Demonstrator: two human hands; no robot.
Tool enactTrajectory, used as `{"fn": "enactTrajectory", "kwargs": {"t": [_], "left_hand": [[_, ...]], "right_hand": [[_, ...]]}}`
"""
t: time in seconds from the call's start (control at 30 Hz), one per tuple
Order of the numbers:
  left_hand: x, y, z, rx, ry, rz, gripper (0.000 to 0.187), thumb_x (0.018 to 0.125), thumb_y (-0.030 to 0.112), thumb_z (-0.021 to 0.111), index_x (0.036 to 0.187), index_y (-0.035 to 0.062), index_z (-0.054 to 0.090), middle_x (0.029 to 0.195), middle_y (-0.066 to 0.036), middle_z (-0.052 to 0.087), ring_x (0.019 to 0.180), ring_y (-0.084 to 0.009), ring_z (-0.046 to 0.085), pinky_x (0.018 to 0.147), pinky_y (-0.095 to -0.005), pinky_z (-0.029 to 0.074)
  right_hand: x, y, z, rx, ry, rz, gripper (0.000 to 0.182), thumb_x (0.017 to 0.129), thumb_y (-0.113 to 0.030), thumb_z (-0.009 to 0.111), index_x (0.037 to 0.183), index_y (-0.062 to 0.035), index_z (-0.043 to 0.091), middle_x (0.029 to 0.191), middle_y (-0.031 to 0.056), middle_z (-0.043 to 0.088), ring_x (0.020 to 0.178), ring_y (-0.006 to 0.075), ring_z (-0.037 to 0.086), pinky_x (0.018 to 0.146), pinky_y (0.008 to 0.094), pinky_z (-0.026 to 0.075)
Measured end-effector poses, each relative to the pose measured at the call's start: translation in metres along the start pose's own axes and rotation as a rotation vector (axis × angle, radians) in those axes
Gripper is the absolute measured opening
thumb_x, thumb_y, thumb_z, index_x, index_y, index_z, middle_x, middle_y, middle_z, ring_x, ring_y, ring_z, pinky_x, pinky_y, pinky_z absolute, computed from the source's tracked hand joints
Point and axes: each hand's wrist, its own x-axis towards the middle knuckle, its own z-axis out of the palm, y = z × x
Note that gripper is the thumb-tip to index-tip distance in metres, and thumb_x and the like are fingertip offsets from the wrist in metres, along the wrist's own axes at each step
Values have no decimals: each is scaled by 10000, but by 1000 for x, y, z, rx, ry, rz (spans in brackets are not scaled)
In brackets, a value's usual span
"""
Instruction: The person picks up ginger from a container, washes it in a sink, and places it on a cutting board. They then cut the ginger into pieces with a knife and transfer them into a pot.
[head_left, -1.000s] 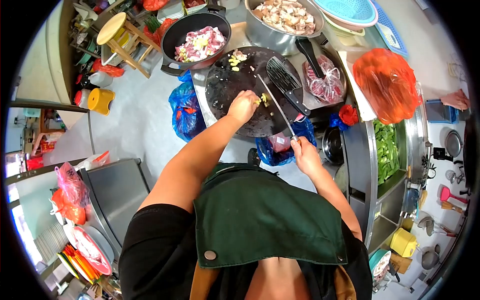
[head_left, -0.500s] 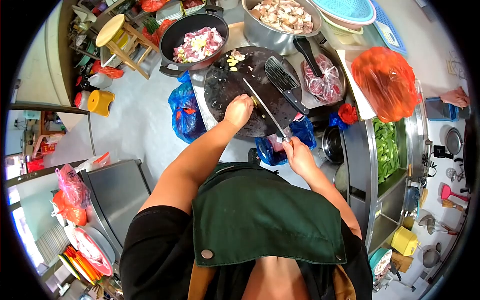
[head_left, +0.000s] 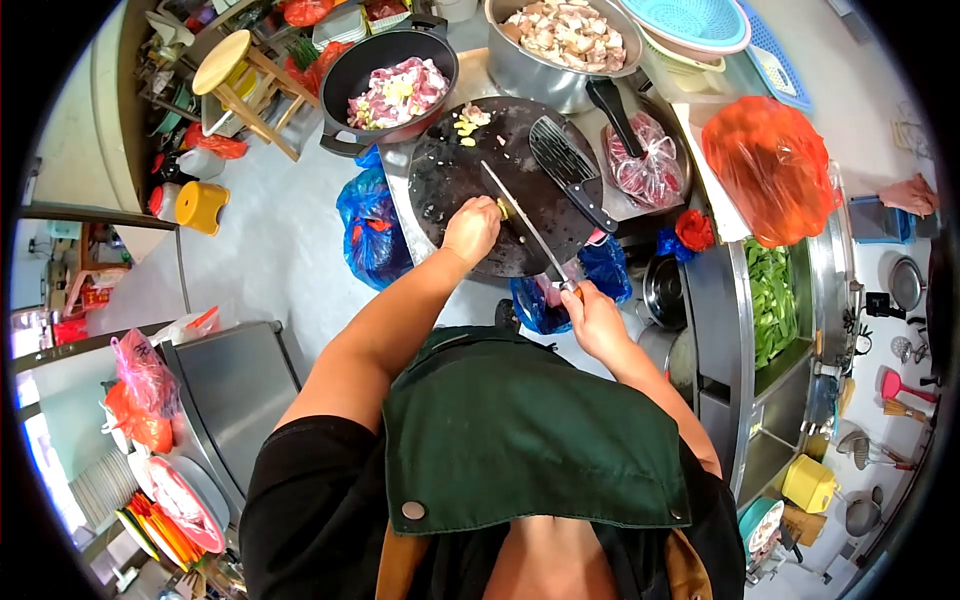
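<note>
My right hand is wrapped round the handle of a knife, its long blade slanting up and left over the round dark chopping board. My left hand is closed, fingertips pinching a small yellowish piece of ginger right beside the blade. Pale yellow slices lie at the board's far side with small scraps around. A broad black cleaver rests on the right part of the board, its handle toward me.
Beyond the board stand a black pot of cut meat and a steel pot of meat chunks. Bagged meat sits at the right. Blue bags hang by the board's stand. A red bag and greens are further right.
My left hand has shifted slightly left. The knife and my right hand have moved a little left, with the blade still close to the ginger.
</note>
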Motion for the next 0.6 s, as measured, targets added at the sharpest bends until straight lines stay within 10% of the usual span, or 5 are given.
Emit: {"fn": "enactTrajectory", "kwargs": {"t": [0.6], "left_hand": [[2,-4,7,-184,6,-182,114,710,43,634,816,10,610,832,-128,572,763,-285,587,689,-332,483]], "right_hand": [[5,12,-1,0,38,28,331,899,-313,472,866,11,532,778,219,604,773,414,575,670,464,439]]}}
